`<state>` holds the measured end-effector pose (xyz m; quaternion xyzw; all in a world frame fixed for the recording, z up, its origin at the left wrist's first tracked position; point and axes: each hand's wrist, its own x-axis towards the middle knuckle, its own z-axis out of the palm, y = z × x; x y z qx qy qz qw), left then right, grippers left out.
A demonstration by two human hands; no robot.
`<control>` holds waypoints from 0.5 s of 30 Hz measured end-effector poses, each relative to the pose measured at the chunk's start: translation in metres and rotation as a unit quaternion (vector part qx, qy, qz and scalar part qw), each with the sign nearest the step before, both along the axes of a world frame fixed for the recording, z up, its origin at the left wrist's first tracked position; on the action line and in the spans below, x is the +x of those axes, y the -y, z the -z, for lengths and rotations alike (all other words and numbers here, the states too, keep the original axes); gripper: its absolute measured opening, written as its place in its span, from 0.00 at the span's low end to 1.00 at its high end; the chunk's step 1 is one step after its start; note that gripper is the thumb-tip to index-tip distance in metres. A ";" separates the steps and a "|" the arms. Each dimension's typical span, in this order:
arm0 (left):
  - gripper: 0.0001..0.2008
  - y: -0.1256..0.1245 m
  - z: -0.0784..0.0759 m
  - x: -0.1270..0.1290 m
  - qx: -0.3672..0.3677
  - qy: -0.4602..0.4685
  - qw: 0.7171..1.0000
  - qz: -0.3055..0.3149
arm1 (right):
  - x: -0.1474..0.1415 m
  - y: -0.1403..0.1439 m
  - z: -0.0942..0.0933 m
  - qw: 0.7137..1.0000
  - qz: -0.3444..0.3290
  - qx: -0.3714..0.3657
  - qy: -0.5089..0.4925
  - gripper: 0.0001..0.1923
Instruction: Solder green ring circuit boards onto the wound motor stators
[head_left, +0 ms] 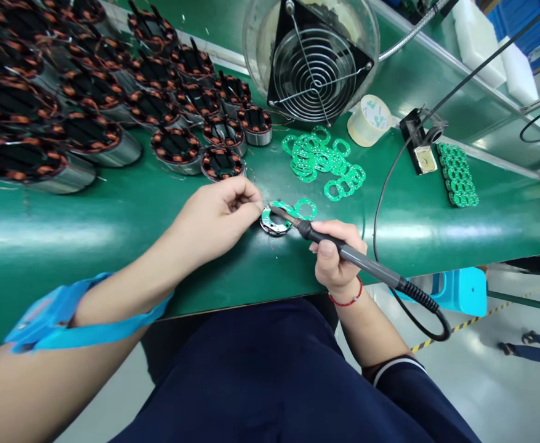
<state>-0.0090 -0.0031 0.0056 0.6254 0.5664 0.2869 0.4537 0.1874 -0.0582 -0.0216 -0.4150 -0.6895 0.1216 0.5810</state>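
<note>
My right hand (338, 252) is wrapped round a soldering iron (364, 261), whose tip points left onto a green ring-shaped circuit board (266, 216). That board lies on top of a round motor stator (276, 231), low on the green bench. Thumb and forefinger of my left hand (228, 212) are pinched together at the stator's left edge; what they hold, if anything, is too small to make out. Another ring board (305, 209) lies beside the stator, behind the iron's tip.
Rows of wound stators (175, 147) fill the bench's left. A fan (316, 80) stands at the back. Loose ring boards (318, 157), a tape roll (369, 120), an iron stand (420, 144) and a board panel (458, 175) lie rightward. The iron's cable (392, 172) crosses the right side.
</note>
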 end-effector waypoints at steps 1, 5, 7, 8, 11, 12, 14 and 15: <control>0.09 0.001 0.000 0.000 0.002 -0.002 1.000 -0.003 | 0.000 0.000 -0.001 1.000 -0.004 0.004 0.001 0.11; 0.10 0.003 0.000 0.001 0.009 -0.011 1.000 -0.015 | 0.000 -0.001 -0.005 1.000 -0.003 0.018 0.004 0.10; 0.09 0.004 -0.001 0.001 0.008 -0.017 1.000 -0.018 | 0.000 -0.001 -0.004 1.000 -0.005 0.020 0.005 0.10; 0.09 0.004 -0.002 0.001 0.006 -0.020 1.000 -0.018 | 0.001 -0.001 -0.002 1.000 -0.004 0.017 0.006 0.10; 0.08 0.004 -0.002 0.002 -0.003 -0.025 1.000 -0.019 | 0.001 0.000 0.006 1.000 0.014 -0.003 -0.001 0.12; 0.08 0.004 -0.002 0.002 -0.003 -0.025 1.000 -0.018 | 0.001 -0.001 0.007 1.000 0.017 -0.017 -0.008 0.14; 0.07 0.003 -0.002 0.003 0.002 -0.026 1.000 -0.016 | 0.000 -0.004 0.008 0.998 0.003 -0.053 -0.020 0.18; 0.07 0.002 -0.002 0.003 0.005 -0.027 1.000 -0.015 | -0.001 -0.006 0.006 0.997 -0.015 -0.073 -0.011 0.19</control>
